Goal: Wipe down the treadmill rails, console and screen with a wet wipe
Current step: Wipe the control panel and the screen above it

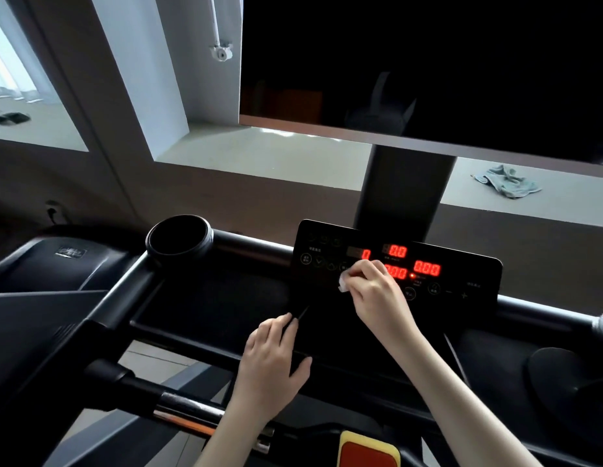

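The treadmill's black console panel (468,284) shows red lit digits and faint buttons. My right hand (370,291) pinches a small white wet wipe (345,281) and presses it on the panel's left half, below the red digits. My left hand (274,355) rests on the front edge of the black console tray (205,298), fingers flat on the tray and thumb spread along the edge. Above stands the large dark screen (428,62) on its black post (402,193). A black rail (118,305) runs down the left side.
A round cup holder (179,234) sits at the console's left corner. A red and yellow safety key (369,449) lies at the bottom edge. A grey cloth (505,181) lies on the window ledge behind the screen. A chromed grip bar (188,406) crosses below my left wrist.
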